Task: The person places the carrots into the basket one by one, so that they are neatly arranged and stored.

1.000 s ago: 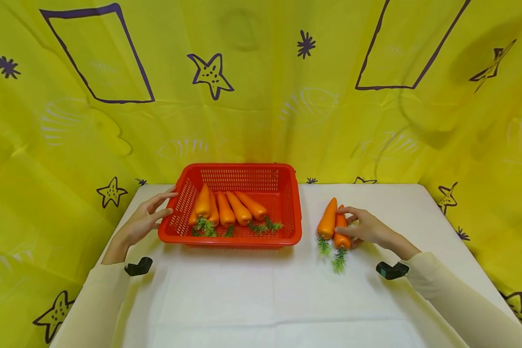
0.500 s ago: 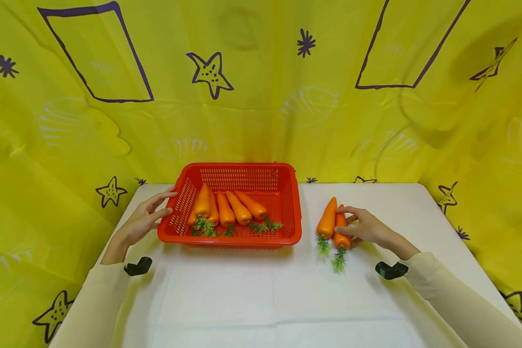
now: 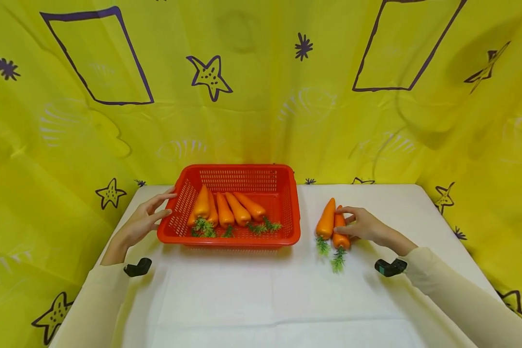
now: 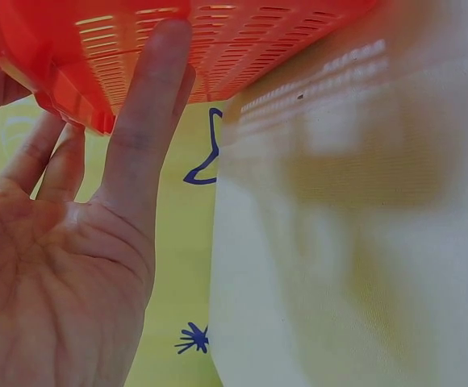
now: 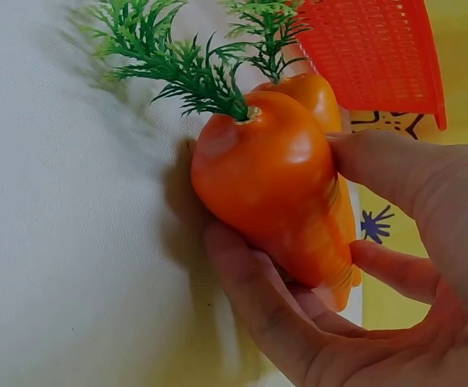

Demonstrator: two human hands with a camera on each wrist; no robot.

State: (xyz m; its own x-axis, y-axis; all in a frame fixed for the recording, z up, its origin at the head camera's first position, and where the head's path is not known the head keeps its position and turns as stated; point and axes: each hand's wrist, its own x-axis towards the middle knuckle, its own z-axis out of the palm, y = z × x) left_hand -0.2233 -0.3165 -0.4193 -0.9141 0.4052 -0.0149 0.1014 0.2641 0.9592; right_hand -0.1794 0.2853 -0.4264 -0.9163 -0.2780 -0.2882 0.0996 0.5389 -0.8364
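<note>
My left hand (image 3: 140, 223) rests its fairly straight fingers against the left side of a red plastic basket (image 3: 239, 240). In the left wrist view, the fingers (image 4: 141, 133) lie along the slotted wall. Several orange carrots (image 3: 202, 205) with green leafy tops are inside, mostly toward the left. Right of the basket, my right hand (image 3: 367, 226) holds one carrot (image 3: 341, 240) between thumb and fingers. The right wrist view shows its thick end and leafy top (image 5: 169, 60) close up. A second carrot (image 3: 326, 223) lies immediately to its left, tip pointing away.
A white cloth (image 3: 226, 290) covers the table. Yellow curtains (image 3: 252, 130) with starfish and fish drawings rise behind it and at both sides. Each wrist carries a small black device, one on the left (image 3: 137, 267) and another on the right (image 3: 390, 268).
Both hands, the basket and the carrots keep their places; only the head view has shifted very slightly.
</note>
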